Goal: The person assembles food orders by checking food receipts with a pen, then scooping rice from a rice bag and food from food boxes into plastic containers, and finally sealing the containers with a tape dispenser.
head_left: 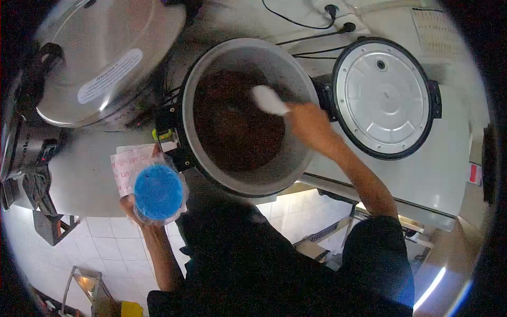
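Note:
My right hand (313, 128) is closed around the handle of a white rice paddle (270, 100), whose blurred blade is over the inside of a large open rice cooker (190, 127). Dark brown food, possibly rice, covers the cooker's bottom (232, 121); its grains cannot be made out. Lower left, beside the cooker, my left hand (128, 205) grips a blue round bowl (158, 193) from below, fingers partly hidden. Clear plastic covers or surrounds the bowl, and white wrapping paper with red print (122, 171) lies behind it.
The cooker's lid (390, 100) stands open to the right, inner side showing. A big metal cooker with a shut lid (111, 53) is at upper left. Black cords (311, 43) run to wall plugs. A dark cloth (38, 190) hangs at the left; tiled floor (113, 245) lies below.

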`<state>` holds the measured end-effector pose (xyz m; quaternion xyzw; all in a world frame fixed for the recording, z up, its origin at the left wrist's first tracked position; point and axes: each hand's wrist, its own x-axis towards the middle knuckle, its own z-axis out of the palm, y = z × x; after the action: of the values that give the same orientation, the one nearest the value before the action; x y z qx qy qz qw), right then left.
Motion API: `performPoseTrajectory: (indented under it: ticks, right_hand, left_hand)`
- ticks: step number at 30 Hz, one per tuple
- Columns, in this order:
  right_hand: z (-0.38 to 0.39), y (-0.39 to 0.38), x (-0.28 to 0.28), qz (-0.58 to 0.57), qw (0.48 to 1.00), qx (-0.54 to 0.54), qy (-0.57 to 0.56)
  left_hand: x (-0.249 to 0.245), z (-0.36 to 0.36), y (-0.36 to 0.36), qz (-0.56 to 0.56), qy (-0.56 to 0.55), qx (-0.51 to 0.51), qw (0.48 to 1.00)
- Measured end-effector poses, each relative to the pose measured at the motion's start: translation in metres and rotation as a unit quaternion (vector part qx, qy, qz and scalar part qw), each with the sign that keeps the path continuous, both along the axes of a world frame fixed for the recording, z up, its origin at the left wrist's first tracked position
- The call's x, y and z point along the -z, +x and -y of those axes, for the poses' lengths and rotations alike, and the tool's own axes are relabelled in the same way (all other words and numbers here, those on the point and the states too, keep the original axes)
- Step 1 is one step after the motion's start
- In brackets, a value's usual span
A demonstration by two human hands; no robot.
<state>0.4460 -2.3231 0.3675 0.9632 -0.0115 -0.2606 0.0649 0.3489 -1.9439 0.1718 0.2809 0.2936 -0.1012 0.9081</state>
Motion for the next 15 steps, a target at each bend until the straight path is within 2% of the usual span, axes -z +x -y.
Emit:
performPoseTrajectory:
  ticks: [1, 3, 4, 7, 8, 9, 10, 11, 12, 13, 14, 15]
  right_hand:
    - [0.025, 0.002, 0.012, 0.054, 0.998, 0.021, -0.026]
    - [0.075, 0.010, 0.074, 0.058, 0.998, 0.011, 0.011]
    - [0.076, 0.025, 0.088, 0.056, 0.998, 0.009, 0.011]
    - [0.074, 0.043, 0.127, 0.035, 0.996, 0.077, 0.005]
    - [0.083, 0.047, 0.133, 0.056, 0.991, 0.093, 0.082]
    - [0.092, 0.047, 0.137, 0.076, 0.978, 0.110, 0.158]
    - [0.085, 0.045, 0.133, 0.076, 0.978, 0.111, 0.157]
    - [0.079, 0.044, 0.130, 0.056, 0.992, 0.059, 0.095]
    - [0.072, 0.042, 0.128, 0.035, 0.999, 0.006, 0.033]
    - [0.062, 0.037, 0.122, 0.035, 0.999, 0.008, 0.033]
    - [0.051, 0.029, 0.115, 0.013, 0.998, -0.055, 0.002]
    - [0.044, 0.019, 0.111, -0.007, 0.993, -0.114, -0.029]
  left_hand:
    - [-0.003, 0.002, 0.000, -0.004, -0.003, -0.004, 1.000]
    - [-0.012, 0.005, 0.003, -0.042, -0.033, -0.012, 0.999]
    - [-0.010, 0.004, 0.004, -0.055, -0.042, -0.014, 0.997]
    - [0.037, -0.016, -0.023, -0.020, 0.007, -0.007, 1.000]
    - [0.047, -0.017, -0.024, -0.052, 0.180, 0.037, 0.981]
    - [0.055, -0.020, -0.028, -0.033, 0.120, 0.047, 0.991]
    - [0.052, -0.020, -0.025, -0.018, 0.059, 0.059, 0.996]
    - [0.049, -0.020, -0.022, -0.006, 0.000, 0.074, 0.997]
    - [0.049, -0.013, -0.024, -0.014, 0.086, 0.020, 0.996]
    - [0.047, -0.008, -0.025, -0.021, 0.173, -0.033, 0.984]
    - [0.042, -0.007, -0.024, -0.020, 0.174, -0.029, 0.984]
    - [0.033, -0.009, -0.020, -0.024, 0.130, -0.020, 0.991]
